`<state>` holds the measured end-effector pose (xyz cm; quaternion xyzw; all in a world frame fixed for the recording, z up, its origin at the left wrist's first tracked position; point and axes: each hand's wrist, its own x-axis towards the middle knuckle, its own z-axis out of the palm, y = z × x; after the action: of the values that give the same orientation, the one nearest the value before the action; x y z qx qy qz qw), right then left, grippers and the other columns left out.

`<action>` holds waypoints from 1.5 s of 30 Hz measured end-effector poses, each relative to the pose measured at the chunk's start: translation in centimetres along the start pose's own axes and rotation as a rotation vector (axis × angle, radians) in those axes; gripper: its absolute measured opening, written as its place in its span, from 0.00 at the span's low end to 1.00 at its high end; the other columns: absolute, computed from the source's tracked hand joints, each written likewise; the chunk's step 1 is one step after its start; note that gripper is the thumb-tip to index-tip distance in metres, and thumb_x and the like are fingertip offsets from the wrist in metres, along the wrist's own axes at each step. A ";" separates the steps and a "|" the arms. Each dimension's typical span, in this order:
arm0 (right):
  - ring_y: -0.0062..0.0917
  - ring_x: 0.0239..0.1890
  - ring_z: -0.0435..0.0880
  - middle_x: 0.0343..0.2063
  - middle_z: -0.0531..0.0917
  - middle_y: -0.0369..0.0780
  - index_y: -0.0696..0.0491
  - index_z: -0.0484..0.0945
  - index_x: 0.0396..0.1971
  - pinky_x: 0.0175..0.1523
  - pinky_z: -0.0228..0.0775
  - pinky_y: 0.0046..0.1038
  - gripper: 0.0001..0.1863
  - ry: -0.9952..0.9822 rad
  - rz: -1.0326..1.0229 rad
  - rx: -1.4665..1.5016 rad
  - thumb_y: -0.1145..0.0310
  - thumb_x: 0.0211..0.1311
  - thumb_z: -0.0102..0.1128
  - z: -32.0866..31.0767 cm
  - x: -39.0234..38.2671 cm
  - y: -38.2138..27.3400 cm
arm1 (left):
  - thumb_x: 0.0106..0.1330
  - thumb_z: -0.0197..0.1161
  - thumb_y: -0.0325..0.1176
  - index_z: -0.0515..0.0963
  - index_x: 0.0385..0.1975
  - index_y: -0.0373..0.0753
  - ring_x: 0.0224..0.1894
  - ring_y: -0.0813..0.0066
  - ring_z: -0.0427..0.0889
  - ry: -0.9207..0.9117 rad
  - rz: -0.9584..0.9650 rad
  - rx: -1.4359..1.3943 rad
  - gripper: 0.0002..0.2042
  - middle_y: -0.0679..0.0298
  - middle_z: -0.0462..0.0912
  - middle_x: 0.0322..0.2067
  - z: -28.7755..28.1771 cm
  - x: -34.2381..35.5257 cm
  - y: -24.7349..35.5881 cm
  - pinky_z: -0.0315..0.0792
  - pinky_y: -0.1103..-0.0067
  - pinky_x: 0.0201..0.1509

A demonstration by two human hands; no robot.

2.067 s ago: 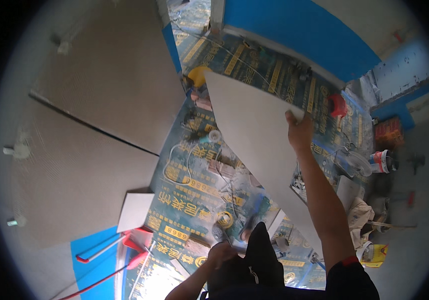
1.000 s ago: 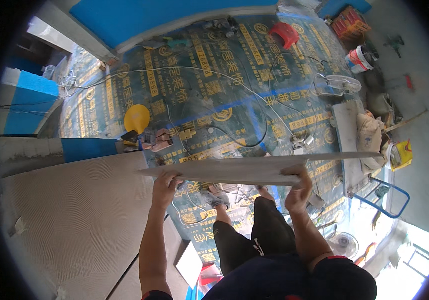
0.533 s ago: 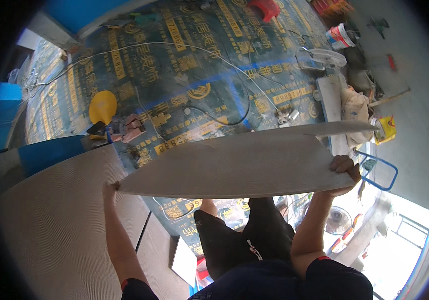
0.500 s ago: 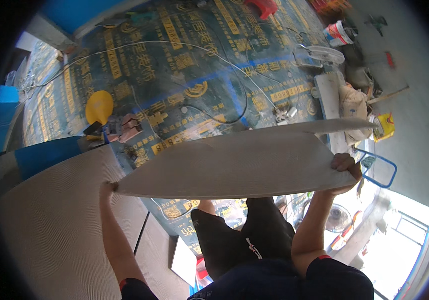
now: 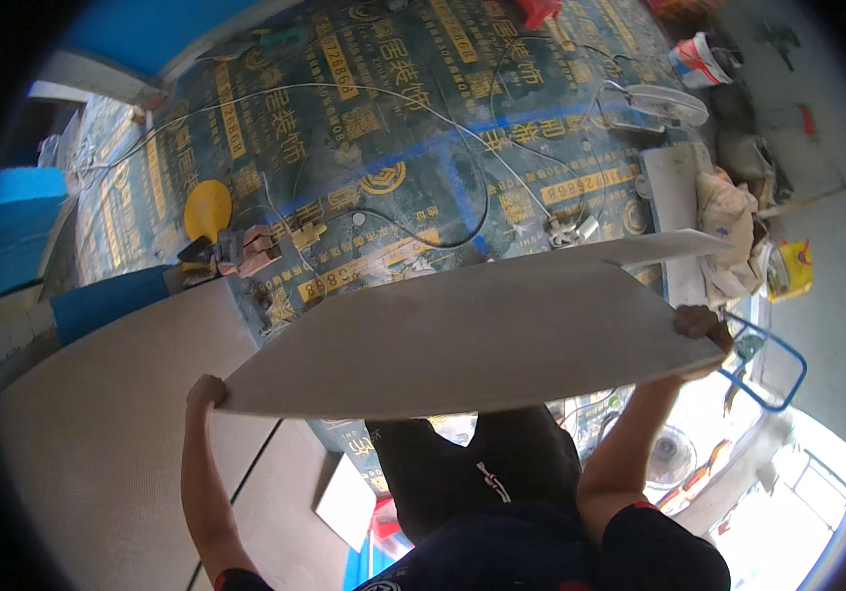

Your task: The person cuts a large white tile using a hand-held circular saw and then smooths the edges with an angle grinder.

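A long grey-beige tile (image 5: 462, 340) spans the view in front of my body, held up off the floor by both ends. My left hand (image 5: 208, 392) is closed round its left corner. My right hand (image 5: 704, 335) grips the near right end, fingers over the top face beside a cut-out. Beyond that cut-out, a narrow strip of the tile (image 5: 674, 246) sticks out to the right. The tile hides part of the floor and of my legs. Left of it are large beige panels (image 5: 107, 394) with a dark gap (image 5: 255, 463) between two of them.
Printed green sheeting (image 5: 364, 148) covers the floor, with a cable (image 5: 373, 91) across it. A yellow round-headed object (image 5: 208, 209) lies at left. Rightward are a fan (image 5: 669, 103), a bucket (image 5: 704, 61), sacks (image 5: 728, 222) and a blue metal frame (image 5: 778, 369). A white box (image 5: 349, 502) stands near my legs.
The tile has come slightly nearer my body, and its near edge sits lower in view. Both hands have shifted with it, still holding its ends. The view has turned a little.
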<state>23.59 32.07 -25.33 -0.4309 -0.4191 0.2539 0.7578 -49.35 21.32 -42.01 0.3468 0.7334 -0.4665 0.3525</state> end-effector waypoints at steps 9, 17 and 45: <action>0.29 0.25 0.74 0.20 0.75 0.41 0.57 0.67 0.23 0.37 0.69 0.34 0.15 -0.430 0.070 0.073 0.63 0.66 0.44 -5.6 9.7 -0.3 | 0.57 0.53 0.31 0.81 0.34 0.34 0.44 0.53 0.81 -0.119 0.038 0.024 0.12 0.49 0.82 0.39 21.8 -21.4 -4.9 0.76 0.66 0.49; 0.25 0.17 0.66 0.15 0.72 0.40 0.52 0.68 0.15 0.28 0.62 0.26 0.18 -0.320 0.542 0.294 0.65 0.65 0.38 -7.7 7.5 0.6 | 0.61 0.45 0.42 0.81 0.36 0.32 0.49 0.46 0.77 -0.287 -0.417 -0.523 0.20 0.43 0.78 0.44 35.4 -37.6 4.1 0.70 0.62 0.53; 0.30 0.15 0.61 0.09 0.64 0.41 0.48 0.57 0.09 0.23 0.56 0.28 0.21 -0.062 0.851 0.338 0.59 0.62 0.36 -27.0 -11.1 8.6 | 0.44 0.63 0.33 0.83 0.23 0.39 0.32 0.58 0.84 -0.097 0.231 -0.031 0.07 0.52 0.83 0.28 63.6 -25.5 4.4 0.77 0.68 0.37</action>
<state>40.68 16.18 -44.93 -0.4273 -0.1802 0.6202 0.6327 -20.30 -40.86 -42.61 0.4005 0.6777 -0.4275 0.4445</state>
